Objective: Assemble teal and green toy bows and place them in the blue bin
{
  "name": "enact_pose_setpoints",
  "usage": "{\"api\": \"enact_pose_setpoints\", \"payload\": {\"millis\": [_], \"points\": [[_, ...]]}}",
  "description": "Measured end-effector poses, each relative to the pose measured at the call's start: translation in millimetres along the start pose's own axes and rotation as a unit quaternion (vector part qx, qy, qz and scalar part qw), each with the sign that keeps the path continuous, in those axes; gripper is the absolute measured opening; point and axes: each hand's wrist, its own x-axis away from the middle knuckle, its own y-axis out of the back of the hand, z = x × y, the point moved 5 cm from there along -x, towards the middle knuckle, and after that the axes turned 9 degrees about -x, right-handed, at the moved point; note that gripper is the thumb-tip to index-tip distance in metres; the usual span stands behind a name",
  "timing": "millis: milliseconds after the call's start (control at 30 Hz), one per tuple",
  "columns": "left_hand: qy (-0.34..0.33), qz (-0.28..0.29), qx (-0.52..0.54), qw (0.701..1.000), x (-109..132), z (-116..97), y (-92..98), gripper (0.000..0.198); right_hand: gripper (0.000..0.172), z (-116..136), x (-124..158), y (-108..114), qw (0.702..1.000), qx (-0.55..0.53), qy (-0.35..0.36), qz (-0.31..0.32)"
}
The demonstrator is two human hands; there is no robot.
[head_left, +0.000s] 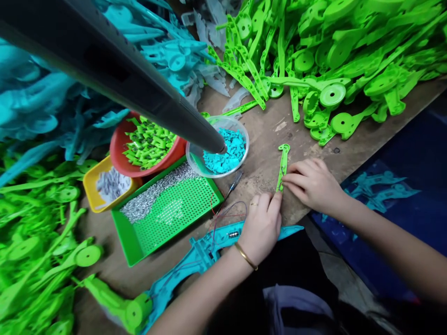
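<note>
A narrow light-green plastic strip (283, 160) with a hooked far end lies on the worktable between my hands. Its near end is under the fingertips of my left hand (261, 223), whose fingers are bent and pressed together. My right hand (312, 181) pinches at the strip's right side with thumb and finger; small dark metal bits show there, but what the fingertips hold is hidden. Below my left hand and forearm lies a long blue plastic piece (199, 251) with thin wires and a small stack of silvery round parts (233, 234) in it.
A green perforated tray (174, 223) holds metal pieces. Near it stand a red bowl (117, 153) of green parts, a yellow container (91, 195) and a clear tub (247, 146) of blue bits. A dark shaft (139, 83) hangs overhead. Green mouldings (335, 93) are heaped behind.
</note>
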Motion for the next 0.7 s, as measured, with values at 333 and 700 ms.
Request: {"api": "enact_pose_setpoints", "payload": {"millis": [333,700], "points": [[-0.007,0.012,-0.022,1.0,-1,-1,-1.8,0.036,0.021,9,9,1,0.999,-0.043,0.032,0.008],[0.005,0.031,0.013,0.999,-2,-1,2.6,0.034,0.017,-4,2,-3,0.999,-0.025,-0.019,-0.019]]}}
